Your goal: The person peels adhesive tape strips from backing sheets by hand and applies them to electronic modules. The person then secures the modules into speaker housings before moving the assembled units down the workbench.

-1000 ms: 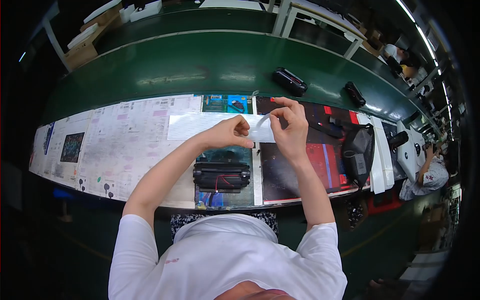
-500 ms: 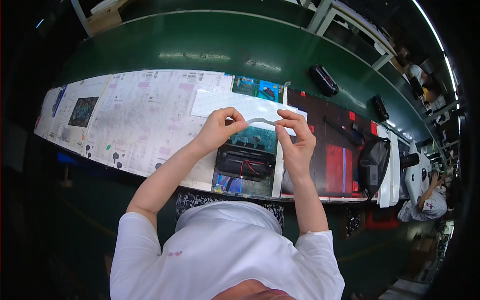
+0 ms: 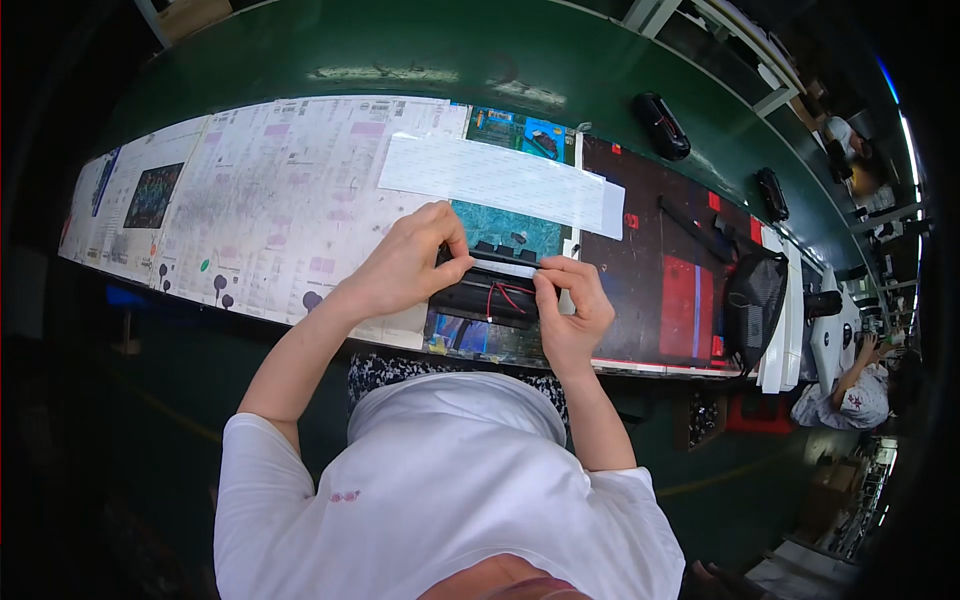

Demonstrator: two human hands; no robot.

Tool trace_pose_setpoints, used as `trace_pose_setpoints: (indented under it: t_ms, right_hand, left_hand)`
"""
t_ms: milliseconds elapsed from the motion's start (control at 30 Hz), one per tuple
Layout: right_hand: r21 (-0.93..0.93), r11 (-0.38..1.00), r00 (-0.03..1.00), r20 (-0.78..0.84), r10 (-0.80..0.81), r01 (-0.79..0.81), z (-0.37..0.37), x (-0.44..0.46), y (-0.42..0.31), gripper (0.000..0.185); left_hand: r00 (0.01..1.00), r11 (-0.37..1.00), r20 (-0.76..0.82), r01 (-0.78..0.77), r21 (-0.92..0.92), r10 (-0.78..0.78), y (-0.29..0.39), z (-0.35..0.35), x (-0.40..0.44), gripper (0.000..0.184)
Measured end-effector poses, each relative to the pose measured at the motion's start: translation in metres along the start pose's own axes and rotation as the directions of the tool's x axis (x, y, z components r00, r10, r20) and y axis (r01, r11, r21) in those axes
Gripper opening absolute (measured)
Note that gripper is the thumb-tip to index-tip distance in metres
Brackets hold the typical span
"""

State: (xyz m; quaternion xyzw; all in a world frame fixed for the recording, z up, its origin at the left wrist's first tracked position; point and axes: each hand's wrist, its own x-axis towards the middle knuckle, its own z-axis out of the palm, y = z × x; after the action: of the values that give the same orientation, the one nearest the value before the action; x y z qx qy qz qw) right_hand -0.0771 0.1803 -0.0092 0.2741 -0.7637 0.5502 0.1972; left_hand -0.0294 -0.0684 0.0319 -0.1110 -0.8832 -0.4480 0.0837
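Note:
A thin pale strip stretches between my two hands, lying over the upper part of a black plastic housing. My left hand pinches the strip's left end. Its right end sits between the thumb and fingers of my right hand. Red wires show in the housing just below the strip. Both hands partly cover the housing's sides, and whether the strip touches it I cannot tell.
Beyond the housing lie long white paper sheets. To the right are a black mesh bag and white strips. Black speaker-like devices rest on the green surface behind. A co-worker sits far right.
Both hands have come down toward me with the strip, from above the housing onto its upper part. The strip was arched and now looks straighter. The camera view has shifted slightly.

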Motion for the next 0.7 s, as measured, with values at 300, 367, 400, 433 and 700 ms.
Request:
trace_pose_setpoints:
  t_ms: [300, 367, 400, 433, 700]
  right_hand:
    - [-0.175, 0.975, 0.990, -0.012, -0.140, 0.136, 0.003, 0.001, -0.004, 0.016]
    - [-0.230, 0.961, 0.987, -0.009, -0.162, 0.155, 0.003, 0.001, -0.006, 0.016]
    - [-0.261, 0.951, 0.985, -0.005, -0.171, 0.163, 0.002, 0.001, -0.007, 0.017]
    - [-0.292, 0.941, 0.984, -0.002, -0.178, 0.170, 0.002, 0.000, -0.009, 0.017]
    - [-0.567, 0.814, 0.992, 0.066, -0.107, 0.125, 0.001, -0.004, -0.025, 0.017]
  left_hand:
    - [0.999, 0.996, -0.007, -0.033, 0.078, 0.033, 0.005, 0.001, 0.001, 0.015]
    - [0.998, 0.993, -0.015, -0.052, 0.108, 0.054, 0.005, 0.002, 0.000, 0.016]
    - [0.997, 0.989, -0.023, -0.067, 0.130, 0.071, 0.005, 0.003, -0.001, 0.016]
    - [0.996, 0.985, -0.030, -0.083, 0.152, 0.088, 0.006, 0.004, -0.001, 0.017]
    - [0.998, 0.973, -0.042, -0.046, 0.226, 0.057, 0.017, 0.004, -0.002, 0.021]
